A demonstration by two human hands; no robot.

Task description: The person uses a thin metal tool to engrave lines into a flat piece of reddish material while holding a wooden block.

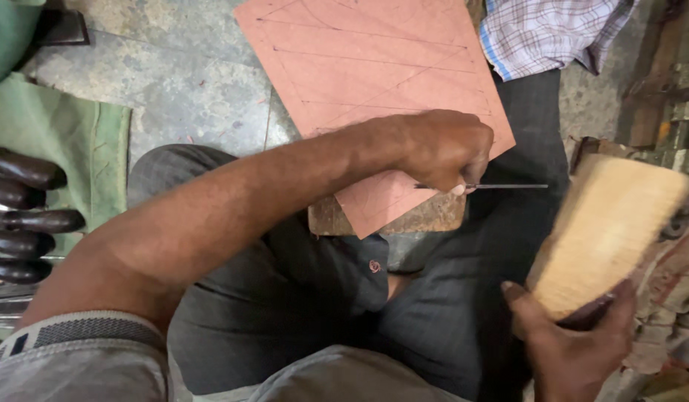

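Right hand (575, 346), nearest the camera at lower right, grips 1 pale wooden block (609, 231), blurred and raised. Left hand (445, 149) is closed around a thin metal tool (482, 186); its long axis runs left-right, free end pointing toward the block. Beneath lies a pink sheet (374, 59) over a wooden base (419, 216).

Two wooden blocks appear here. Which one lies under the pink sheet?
The darker worn block under the pink sheet, by the left hand. The pale block is held by the right hand.
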